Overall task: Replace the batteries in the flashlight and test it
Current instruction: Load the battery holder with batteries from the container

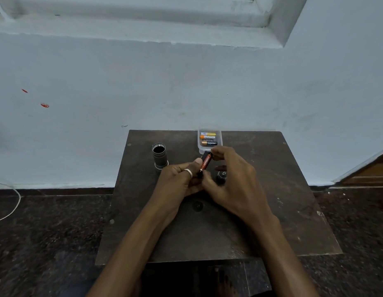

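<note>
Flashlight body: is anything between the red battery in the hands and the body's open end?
Nothing visible. The flashlight body stands upright left of both hands, open end up and uncovered; only bare table lies between it and the red battery, which the left hand and right hand hold.

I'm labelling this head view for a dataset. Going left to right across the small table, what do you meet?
Upright flashlight tube → left hand → red battery, gripped by both hands → right hand. The clear box and the black cap overlap these sideways, so they are left out.
</note>
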A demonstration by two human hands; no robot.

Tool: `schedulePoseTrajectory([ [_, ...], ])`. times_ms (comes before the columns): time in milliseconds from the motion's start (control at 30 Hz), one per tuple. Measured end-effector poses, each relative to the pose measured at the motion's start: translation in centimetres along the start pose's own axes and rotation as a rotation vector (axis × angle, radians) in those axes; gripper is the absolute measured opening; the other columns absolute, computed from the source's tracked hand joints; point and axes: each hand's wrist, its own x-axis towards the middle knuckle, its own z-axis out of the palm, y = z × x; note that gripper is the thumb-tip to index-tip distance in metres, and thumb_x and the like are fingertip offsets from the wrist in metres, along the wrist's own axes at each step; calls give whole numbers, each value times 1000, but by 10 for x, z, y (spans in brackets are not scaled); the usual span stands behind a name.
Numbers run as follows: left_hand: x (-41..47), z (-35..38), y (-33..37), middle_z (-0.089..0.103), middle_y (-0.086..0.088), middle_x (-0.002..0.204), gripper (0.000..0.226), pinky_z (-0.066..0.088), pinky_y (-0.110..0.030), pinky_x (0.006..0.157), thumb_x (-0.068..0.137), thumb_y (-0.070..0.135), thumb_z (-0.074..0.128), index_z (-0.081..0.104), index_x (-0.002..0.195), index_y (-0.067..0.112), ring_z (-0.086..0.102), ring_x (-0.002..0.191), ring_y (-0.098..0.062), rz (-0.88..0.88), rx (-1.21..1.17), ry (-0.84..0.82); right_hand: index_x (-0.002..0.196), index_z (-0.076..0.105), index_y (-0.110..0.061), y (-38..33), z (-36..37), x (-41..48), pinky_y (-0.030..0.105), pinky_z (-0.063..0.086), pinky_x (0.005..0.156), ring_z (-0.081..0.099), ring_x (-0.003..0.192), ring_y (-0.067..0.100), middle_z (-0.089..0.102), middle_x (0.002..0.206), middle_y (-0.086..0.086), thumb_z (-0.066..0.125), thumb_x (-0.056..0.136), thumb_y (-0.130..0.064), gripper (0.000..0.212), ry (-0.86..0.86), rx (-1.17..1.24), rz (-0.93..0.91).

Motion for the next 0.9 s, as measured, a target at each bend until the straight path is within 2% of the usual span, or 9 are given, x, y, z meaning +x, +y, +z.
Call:
schedulePoseTrajectory([
  [133, 1, -1, -1, 73, -16, 83, 28, 61, -30, 74, 97, 21, 58, 74, 90, -1, 71, 81, -22, -2, 12, 35, 128, 55, -17, -1, 2, -1, 35, 56, 75, 64, 91, 16, 66, 109, 0, 69, 85, -30, 47, 8, -48, -12],
  [300, 2, -2, -2, 71, -28, 94, 35, 61, -32, 76, 97, 23, 59, 71, 96, -9, 71, 88, -29, -3, 34, 19, 124, 57, -13, -3, 5, -1, 35, 56, 73, 64, 90, 18, 67, 102, 3, 69, 84, -26, 43, 15, -80, -23],
  [433, 1, -1, 0, 76, -12, 83, 27, 59, -25, 68, 98, 20, 57, 75, 88, 2, 74, 79, -17, -1, 30, 5, 122, 56, -15, -1, 2, -1, 39, 56, 73, 67, 89, 20, 69, 100, 5, 66, 85, -22, 39, 6, -30, -17],
  [533, 0, -1, 1, 75, -10, 80, 28, 59, -25, 67, 99, 21, 56, 76, 84, 6, 73, 75, -16, -3, 27, 9, 123, 60, -16, -3, 3, -2, 36, 55, 73, 66, 88, 19, 70, 103, 4, 67, 86, -22, 38, -14, -68, -61],
  [633, 1, -3, 2, 73, -12, 81, 27, 59, -28, 69, 98, 23, 57, 75, 88, 6, 71, 75, -18, -13, 32, 24, 126, 63, -16, -1, 4, -1, 33, 55, 82, 67, 101, 17, 71, 116, 2, 68, 87, -23, 39, -68, -48, -115],
  [733, 1, -4, 2, 69, -9, 79, 24, 58, -24, 68, 97, 23, 59, 77, 86, 11, 68, 74, -14, -43, 18, 48, 127, 67, -16, 4, 6, 0, 37, 57, 91, 66, 119, 19, 69, 129, 3, 70, 90, -24, 38, -69, -36, -133],
  [900, 0, -1, 6, 70, 3, 66, 23, 60, -22, 68, 98, 22, 57, 73, 87, 12, 69, 63, -6, -62, -19, 27, 127, 69, -24, 8, 6, 1, 37, 60, 87, 68, 116, 18, 63, 138, 4, 58, 96, -37, 35, -31, -34, -120],
])
